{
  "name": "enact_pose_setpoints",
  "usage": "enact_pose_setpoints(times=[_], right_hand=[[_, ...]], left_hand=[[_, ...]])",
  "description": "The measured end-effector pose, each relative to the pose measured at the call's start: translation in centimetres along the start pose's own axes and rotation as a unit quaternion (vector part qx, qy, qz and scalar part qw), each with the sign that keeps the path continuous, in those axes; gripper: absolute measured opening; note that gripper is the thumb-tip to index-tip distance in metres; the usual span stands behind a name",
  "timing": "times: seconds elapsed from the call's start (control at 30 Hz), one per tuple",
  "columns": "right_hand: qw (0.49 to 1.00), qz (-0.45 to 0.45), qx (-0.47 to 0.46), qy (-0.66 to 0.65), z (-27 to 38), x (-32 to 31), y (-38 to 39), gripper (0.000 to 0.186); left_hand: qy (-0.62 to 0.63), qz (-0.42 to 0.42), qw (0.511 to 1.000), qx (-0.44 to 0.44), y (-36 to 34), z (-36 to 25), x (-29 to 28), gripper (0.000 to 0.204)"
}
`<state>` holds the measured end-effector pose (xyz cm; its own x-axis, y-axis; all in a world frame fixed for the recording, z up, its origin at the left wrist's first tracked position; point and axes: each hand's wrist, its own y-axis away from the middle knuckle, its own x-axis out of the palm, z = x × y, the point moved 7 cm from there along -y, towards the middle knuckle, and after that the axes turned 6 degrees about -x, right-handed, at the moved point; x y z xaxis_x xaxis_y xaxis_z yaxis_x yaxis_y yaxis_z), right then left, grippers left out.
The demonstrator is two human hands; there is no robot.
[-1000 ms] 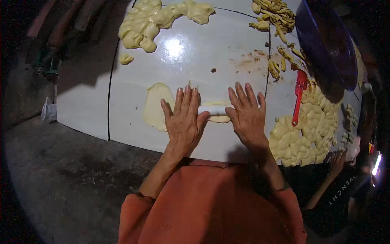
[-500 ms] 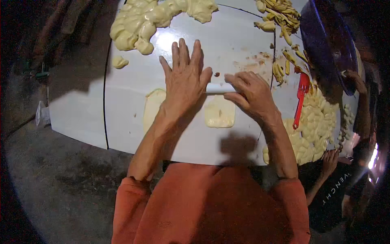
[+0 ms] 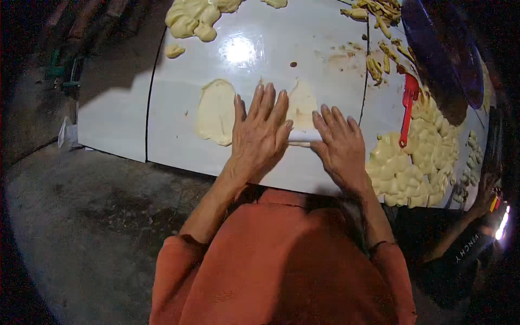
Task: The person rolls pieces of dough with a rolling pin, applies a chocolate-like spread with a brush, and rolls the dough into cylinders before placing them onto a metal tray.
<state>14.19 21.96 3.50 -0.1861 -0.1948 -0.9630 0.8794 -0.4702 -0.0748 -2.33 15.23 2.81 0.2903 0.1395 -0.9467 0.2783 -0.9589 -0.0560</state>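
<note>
A white rolling pin [image 3: 304, 135] lies across a thin piece of dough [image 3: 302, 103], near its close end. My left hand [image 3: 260, 127] rests flat over the pin's left end, fingers stretched forward. Over the right end lies my right hand [image 3: 342, 141], its fingers also extended and slightly spread. Both palms hide the ends of the pin. Just left of my left hand, a rolled-out oval of dough [image 3: 215, 114] lies flat on the white table [image 3: 179, 130]. Beyond the pin is a small dark brown spot [image 3: 293, 64].
Soft dough lumps [image 3: 189, 19] sit at the far left, with one small piece [image 3: 174, 51] apart. Right of my hands are many dough pieces [image 3: 414, 162], a red spatula [image 3: 407, 108], yellowish strips [image 3: 374, 69] and a dark blue basin [image 3: 444, 49]. A co-worker's arm [image 3: 460, 230] shows at right.
The rolling pin and both hands have come toward me over the dough, which now shows as a longer, thinner piece beyond the pin. My right fingers have straightened. The view has shifted.
</note>
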Motion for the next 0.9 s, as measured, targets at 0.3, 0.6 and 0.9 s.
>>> enact_pose_setpoints(times=[0.3, 0.6, 0.9], right_hand=[[0.997, -0.068, -0.021, -0.003, 1.4, 0.1, 5.3, 0.062], [0.994, -0.034, 0.087, 0.062, -2.4, 0.3, -2.8, 0.052], [0.971, -0.109, 0.163, 0.139, -8.9, -0.3, -12.4, 0.053]], left_hand=[[0.006, 0.029, 0.999, -0.011, 6.9, -1.9, 0.1, 0.076], [-0.034, -0.029, 0.998, -0.054, -1.9, 0.5, -0.5, 0.062], [-0.085, -0.139, 0.984, -0.068, -14.0, 3.1, -0.5, 0.060]])
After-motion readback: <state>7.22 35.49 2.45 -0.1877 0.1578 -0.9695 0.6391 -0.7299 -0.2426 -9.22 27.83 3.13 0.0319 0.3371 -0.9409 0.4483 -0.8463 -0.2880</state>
